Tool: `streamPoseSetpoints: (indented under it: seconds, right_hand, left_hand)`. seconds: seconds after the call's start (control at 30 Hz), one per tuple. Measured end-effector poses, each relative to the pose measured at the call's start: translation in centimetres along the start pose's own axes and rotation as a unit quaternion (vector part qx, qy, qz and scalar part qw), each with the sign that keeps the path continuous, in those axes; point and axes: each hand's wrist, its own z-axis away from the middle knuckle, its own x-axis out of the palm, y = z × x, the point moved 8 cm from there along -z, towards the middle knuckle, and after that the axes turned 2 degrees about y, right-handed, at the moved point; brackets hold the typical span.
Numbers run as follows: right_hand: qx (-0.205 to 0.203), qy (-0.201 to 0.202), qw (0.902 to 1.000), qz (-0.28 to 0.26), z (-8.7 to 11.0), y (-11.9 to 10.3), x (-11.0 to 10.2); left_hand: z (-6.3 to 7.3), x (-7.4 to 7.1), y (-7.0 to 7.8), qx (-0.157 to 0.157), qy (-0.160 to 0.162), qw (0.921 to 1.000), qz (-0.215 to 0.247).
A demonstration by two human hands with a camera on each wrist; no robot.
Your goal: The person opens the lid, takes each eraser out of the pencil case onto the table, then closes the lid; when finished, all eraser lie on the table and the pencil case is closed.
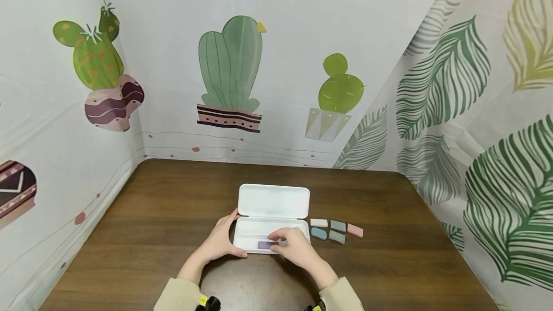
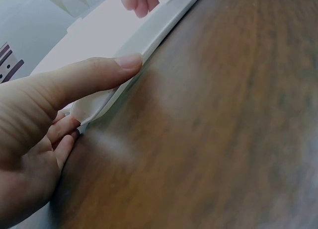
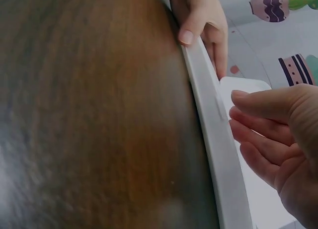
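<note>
A white hinged pencil case (image 1: 274,201) lies on the table, its lid tipped back. My left hand (image 1: 222,239) holds the case's left end; in the left wrist view the thumb (image 2: 107,72) lies on the front rim and the other fingers are round the end. A small purple eraser-like block (image 1: 264,245) lies in the front compartment. Over its right end is my right hand (image 1: 295,248). In the right wrist view the right thumb (image 3: 263,102) and fingers are loosely bent and apart, with nothing seen between them; the rim hides the block there.
Just right of the case lie several small blocks: a white one (image 1: 318,222), a blue one (image 1: 318,233), two grey-green ones (image 1: 338,226) and a pink one (image 1: 355,230). The brown wooden table (image 1: 173,196) meets patterned cloth walls at the back and sides.
</note>
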Motion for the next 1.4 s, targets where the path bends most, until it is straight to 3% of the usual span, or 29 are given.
streamPoseSetpoints:
  seconds: [0.23,0.6,1.4]
  right_hand:
    - [-0.008,-0.028,0.9986,0.044,-0.1,-0.4,1.1]
    - [-0.005,-0.020,0.9967,0.079,-0.1,-0.9,1.3]
    - [-0.007,0.000,0.9990,0.044,-0.2,-1.0,1.1]
  left_hand:
    - [0.0,0.0,0.1,0.002,0.001,1.0000,-0.003]
    - [0.0,0.0,0.1,0.002,0.001,1.0000,-0.006]
    - [0.1,0.0,0.0,0.002,0.000,1.0000,-0.007]
